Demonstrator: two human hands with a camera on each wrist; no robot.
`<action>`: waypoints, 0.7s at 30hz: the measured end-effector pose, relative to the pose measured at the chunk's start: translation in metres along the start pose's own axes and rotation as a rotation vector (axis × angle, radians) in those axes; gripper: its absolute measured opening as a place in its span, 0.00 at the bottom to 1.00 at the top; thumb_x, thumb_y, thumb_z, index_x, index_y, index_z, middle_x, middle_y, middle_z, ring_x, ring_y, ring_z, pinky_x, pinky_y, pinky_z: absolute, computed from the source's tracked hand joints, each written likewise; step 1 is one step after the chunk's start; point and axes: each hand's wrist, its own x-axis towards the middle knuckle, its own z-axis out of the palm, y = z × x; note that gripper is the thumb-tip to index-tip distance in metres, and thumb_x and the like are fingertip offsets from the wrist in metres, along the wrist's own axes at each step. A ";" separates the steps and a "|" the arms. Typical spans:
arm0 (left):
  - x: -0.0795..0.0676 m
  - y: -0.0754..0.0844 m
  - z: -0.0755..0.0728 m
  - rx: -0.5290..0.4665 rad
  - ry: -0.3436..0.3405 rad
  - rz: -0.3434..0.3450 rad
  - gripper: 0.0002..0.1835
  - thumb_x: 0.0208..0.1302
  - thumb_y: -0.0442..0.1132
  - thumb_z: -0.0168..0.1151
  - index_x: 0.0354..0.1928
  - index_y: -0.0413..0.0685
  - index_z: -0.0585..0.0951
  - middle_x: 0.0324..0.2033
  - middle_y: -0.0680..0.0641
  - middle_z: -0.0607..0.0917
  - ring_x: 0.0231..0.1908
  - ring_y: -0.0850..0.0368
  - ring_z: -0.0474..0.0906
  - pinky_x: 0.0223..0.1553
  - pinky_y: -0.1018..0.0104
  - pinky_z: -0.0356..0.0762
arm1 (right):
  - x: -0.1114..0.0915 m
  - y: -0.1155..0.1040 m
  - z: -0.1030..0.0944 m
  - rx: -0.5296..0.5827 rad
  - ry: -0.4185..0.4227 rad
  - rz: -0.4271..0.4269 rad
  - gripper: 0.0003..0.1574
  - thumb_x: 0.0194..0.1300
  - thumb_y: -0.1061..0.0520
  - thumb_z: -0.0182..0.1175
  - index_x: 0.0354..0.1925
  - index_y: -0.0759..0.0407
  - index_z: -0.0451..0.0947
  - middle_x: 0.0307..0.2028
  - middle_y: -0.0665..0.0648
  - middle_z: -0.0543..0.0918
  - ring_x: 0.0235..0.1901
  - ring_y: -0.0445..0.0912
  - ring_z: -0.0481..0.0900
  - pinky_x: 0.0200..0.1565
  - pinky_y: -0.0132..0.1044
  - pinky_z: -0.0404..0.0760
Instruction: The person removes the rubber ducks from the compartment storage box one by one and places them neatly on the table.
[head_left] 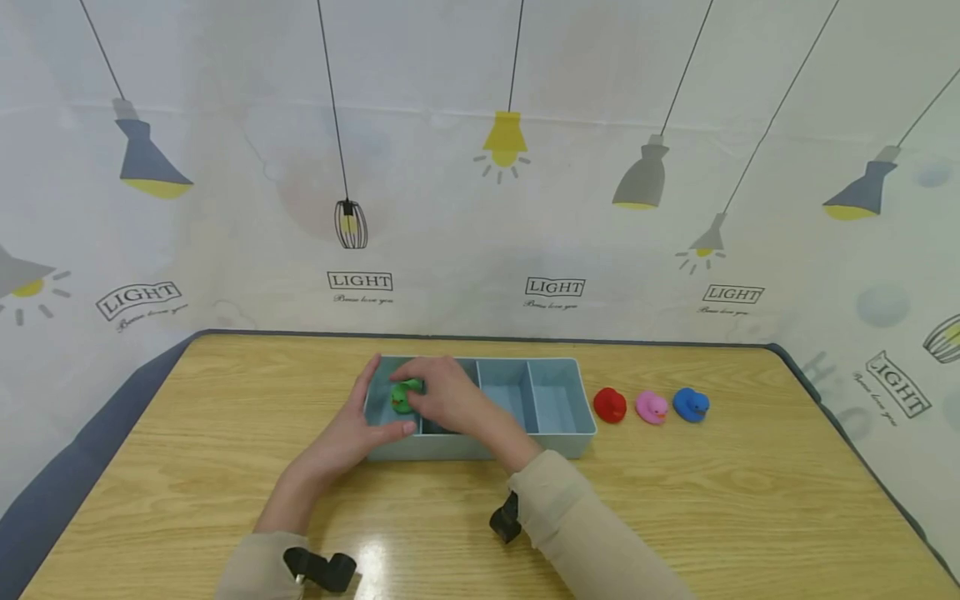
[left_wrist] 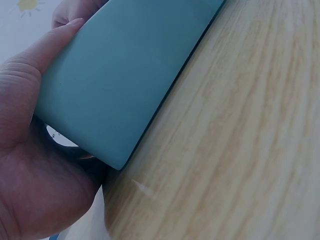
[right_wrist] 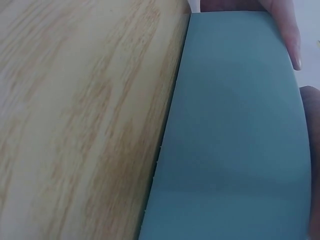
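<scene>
A pale blue divided box sits on the table, its compartments side by side. My left hand grips its left end, thumb over the front rim and fingers along the end wall. In the left wrist view that hand wraps the end of the box. Reaching over the box from the right, my right hand pinches a small green toy duck in the leftmost compartment. The box's front wall fills much of the right wrist view and hides the duck.
Right of the box, a red duck, a pink duck and a blue duck stand in a row on the wooden table. A lamp-print cloth hangs behind the table's back edge.
</scene>
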 end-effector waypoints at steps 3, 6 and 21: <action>-0.001 0.001 0.000 -0.004 0.000 -0.005 0.61 0.65 0.46 0.73 0.83 0.65 0.34 0.81 0.39 0.36 0.78 0.35 0.31 0.71 0.28 0.37 | 0.000 0.000 0.001 0.000 0.002 -0.007 0.19 0.68 0.68 0.63 0.56 0.62 0.85 0.54 0.56 0.87 0.53 0.49 0.82 0.53 0.40 0.80; -0.001 0.001 0.000 -0.002 0.002 -0.002 0.61 0.65 0.47 0.73 0.83 0.65 0.34 0.81 0.38 0.36 0.78 0.35 0.31 0.71 0.28 0.38 | 0.000 0.000 0.001 0.005 0.008 -0.010 0.19 0.67 0.68 0.63 0.55 0.62 0.85 0.53 0.56 0.87 0.51 0.49 0.83 0.51 0.39 0.80; 0.000 -0.001 0.000 0.004 0.000 0.000 0.63 0.64 0.47 0.74 0.83 0.65 0.34 0.81 0.38 0.36 0.78 0.34 0.31 0.72 0.29 0.37 | 0.000 0.000 0.002 -0.007 0.029 -0.018 0.19 0.65 0.70 0.64 0.54 0.63 0.86 0.52 0.56 0.87 0.49 0.48 0.83 0.49 0.37 0.80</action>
